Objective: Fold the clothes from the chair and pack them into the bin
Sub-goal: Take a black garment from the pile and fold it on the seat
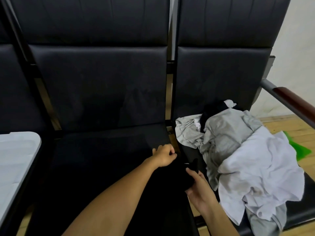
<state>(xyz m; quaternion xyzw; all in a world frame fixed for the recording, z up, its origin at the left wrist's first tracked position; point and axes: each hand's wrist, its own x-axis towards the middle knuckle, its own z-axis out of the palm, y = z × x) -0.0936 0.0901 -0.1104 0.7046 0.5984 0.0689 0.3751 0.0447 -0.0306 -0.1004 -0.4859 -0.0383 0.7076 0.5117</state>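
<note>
A black garment [172,181] lies on the middle chair seat, hard to tell apart from the dark upholstery. My left hand [164,155] is closed on its far edge near the seat's right side. My right hand [197,188] grips a bunched end of the same black garment near the gap between seats. On the right chair lies a heap of clothes: a grey garment [225,132], a white garment [259,174] and a black piece [213,109] at the back. At the left edge is a white bin [15,160], only partly in view.
A row of dark padded chairs [102,79] fills the view. A metal and wooden armrest [293,101] runs along the right chair. Beyond it is a wooden floor [289,123] with a green object [300,149] on it.
</note>
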